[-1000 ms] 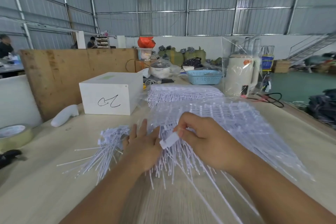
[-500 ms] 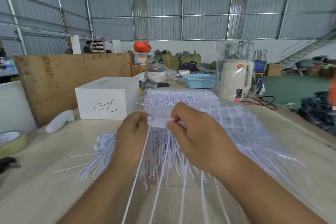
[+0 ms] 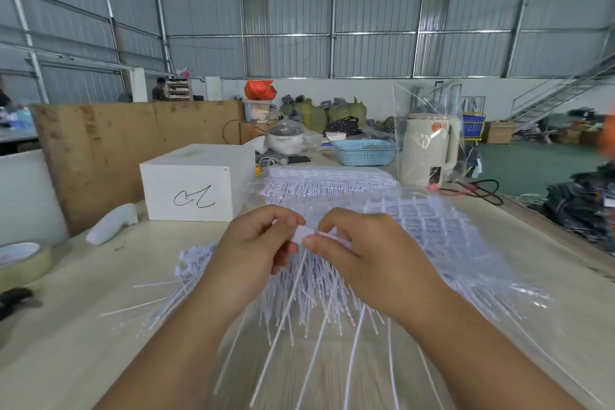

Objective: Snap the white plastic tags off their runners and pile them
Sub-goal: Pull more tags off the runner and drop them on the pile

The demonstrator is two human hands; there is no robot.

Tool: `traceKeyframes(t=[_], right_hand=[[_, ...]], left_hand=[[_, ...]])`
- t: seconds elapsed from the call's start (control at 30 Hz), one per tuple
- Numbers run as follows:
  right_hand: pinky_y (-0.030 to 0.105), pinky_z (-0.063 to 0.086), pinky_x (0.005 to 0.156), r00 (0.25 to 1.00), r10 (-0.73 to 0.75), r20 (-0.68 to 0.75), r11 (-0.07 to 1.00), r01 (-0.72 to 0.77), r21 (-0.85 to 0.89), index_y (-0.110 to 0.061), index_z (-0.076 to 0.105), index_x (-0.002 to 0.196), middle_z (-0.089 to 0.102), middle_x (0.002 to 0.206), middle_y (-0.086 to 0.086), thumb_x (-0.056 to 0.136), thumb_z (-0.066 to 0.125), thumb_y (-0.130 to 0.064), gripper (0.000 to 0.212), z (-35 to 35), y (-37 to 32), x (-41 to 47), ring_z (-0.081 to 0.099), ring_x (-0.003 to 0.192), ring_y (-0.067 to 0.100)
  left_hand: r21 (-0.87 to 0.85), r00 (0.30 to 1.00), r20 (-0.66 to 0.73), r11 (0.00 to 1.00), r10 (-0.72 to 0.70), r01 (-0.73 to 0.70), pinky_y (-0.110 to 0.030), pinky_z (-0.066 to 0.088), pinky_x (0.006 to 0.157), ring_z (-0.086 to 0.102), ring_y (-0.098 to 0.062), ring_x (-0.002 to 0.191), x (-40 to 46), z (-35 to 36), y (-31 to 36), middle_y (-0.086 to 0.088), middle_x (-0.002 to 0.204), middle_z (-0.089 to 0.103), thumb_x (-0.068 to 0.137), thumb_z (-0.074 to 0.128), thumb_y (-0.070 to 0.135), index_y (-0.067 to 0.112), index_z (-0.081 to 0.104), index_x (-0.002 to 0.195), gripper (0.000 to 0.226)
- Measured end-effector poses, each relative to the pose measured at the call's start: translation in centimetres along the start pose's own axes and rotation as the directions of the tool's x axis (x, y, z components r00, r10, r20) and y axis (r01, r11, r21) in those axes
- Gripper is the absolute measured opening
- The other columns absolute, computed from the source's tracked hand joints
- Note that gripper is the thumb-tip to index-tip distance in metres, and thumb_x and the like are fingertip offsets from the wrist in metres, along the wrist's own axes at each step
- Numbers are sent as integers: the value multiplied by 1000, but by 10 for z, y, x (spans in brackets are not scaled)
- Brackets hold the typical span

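Both hands are raised above the table and pinch one white runner strip (image 3: 303,234) between them. My left hand (image 3: 253,246) grips its left end, and my right hand (image 3: 359,253) pinches the right part with thumb and forefinger. Several thin white tag strands (image 3: 293,303) hang down from the strip toward me. Beneath and to the right lies a spread of white tag sheets (image 3: 429,236) still on their runners. A loose pile of separated tags (image 3: 186,273) lies to the left of my left hand.
A white box (image 3: 196,186) stands at the back left, with a white handle-shaped object (image 3: 111,228) beside it. A tape roll (image 3: 23,261) sits at the left edge. Bagged tag stacks (image 3: 329,180), a blue basket (image 3: 364,151) and a wrapped kettle (image 3: 427,150) stand behind.
My left hand rose from the tag pile and took hold of the strip that my right hand held. Both hands lifted it, and strands now hang down from it.
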State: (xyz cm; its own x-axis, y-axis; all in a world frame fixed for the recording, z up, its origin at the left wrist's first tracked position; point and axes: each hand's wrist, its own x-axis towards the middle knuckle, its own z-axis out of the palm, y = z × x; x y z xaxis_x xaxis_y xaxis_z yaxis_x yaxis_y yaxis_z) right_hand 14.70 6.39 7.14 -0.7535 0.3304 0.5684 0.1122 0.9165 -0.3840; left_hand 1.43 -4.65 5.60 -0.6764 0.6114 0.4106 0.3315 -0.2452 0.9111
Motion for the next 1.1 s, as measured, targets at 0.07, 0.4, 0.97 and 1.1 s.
traceKeyframes(t=[0.07, 0.4, 0.97, 1.1], right_hand=[[35, 41, 56, 995, 53, 84, 998, -50, -47, -22, 58, 84, 48, 56, -5, 90, 46, -62, 42, -2, 7, -3, 47, 54, 11], [30, 34, 62, 950, 260, 175, 953, -223, -204, -28, 40, 65, 48, 59, -9, 71, 29, -89, 62, -5, 31, -5, 44, 57, 3], [29, 29, 63, 974, -188, -129, 972, 167, -163, -19, 59, 84, 56, 71, -8, 92, 57, -44, 26, -7, 0, 0, 52, 70, 15], [30, 37, 64, 962, -240, -132, 968, 228, -102, -20, 61, 87, 53, 73, -12, 92, 56, -42, 23, -7, -11, 0, 48, 72, 9]], left_hand=[[-5, 993, -102, 998, 66, -67, -16, 38, 42, 46, -8, 42, 0, 0, -1, 3, 51, 57, 96, 53, 9, 19, 70, 77, 27], [255, 857, -363, 923, 366, -286, -6, 41, 57, 59, 4, 65, -5, 1, -1, 23, 75, 63, 99, 49, 16, 36, 63, 82, 30], [581, 940, 69, 752, 334, -310, -30, 45, 92, 56, -7, 107, 0, -2, -29, 11, 114, 59, 73, 68, 42, 29, 61, 117, 47], [380, 854, 218, 765, 472, -519, -13, 44, 89, 59, -3, 112, -6, 10, -23, 15, 117, 60, 67, 68, 25, 42, 62, 110, 46]])
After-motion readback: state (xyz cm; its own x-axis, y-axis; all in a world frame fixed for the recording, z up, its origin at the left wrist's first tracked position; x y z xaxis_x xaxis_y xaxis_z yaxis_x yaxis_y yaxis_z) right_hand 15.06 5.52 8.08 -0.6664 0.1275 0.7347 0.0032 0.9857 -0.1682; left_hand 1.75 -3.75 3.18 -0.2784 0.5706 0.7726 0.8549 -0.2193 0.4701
